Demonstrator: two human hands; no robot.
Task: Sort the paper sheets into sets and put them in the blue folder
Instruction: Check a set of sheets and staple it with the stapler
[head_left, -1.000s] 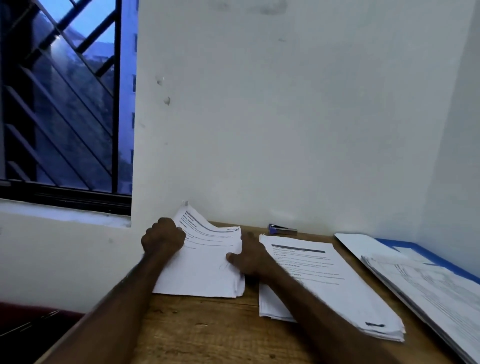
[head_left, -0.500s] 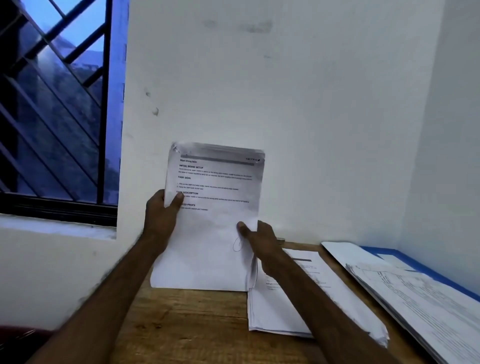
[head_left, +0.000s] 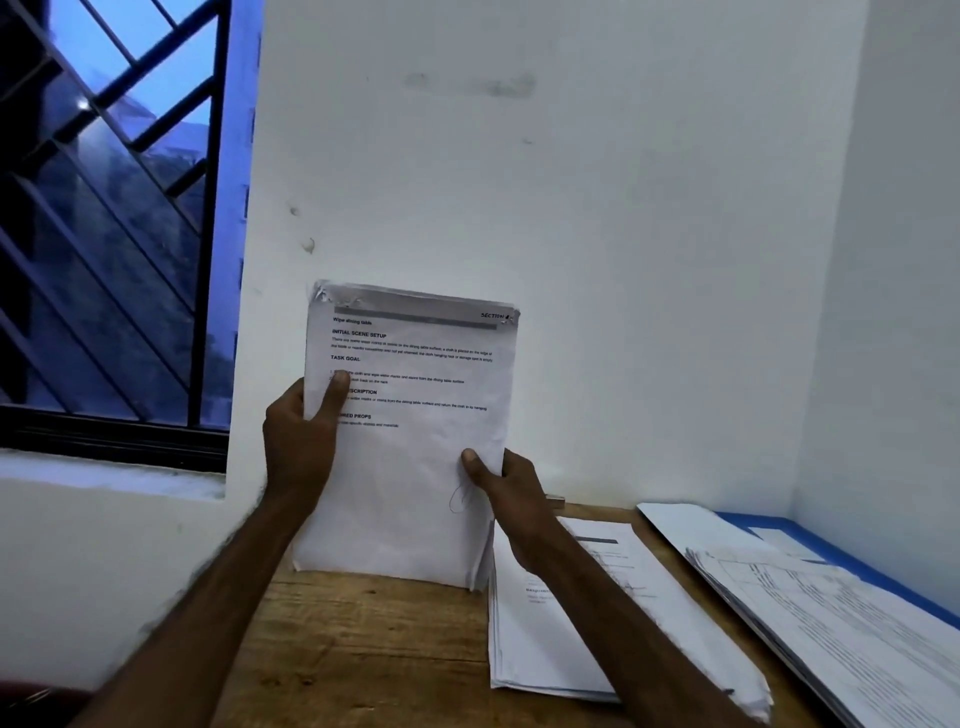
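Open tabletop (head_left: 374, 649) front-left; paper pile (head_left: 571, 654) blocks centre-right; blue folder (head_left: 831, 551) fills right edge; wall (head_left: 623, 260) probably close behind.

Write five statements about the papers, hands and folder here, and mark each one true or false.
1. Left hand and right hand both grip one stack of sheets, upright. True.
2. Its top sheet is blank. False: it is printed, headed "Wipe dining table".
3. A second stack lies flat on the wooden table, right of it. True.
4. The blue folder is bare. False: papers lie on it.
5. The window is at the right. False: at the left.
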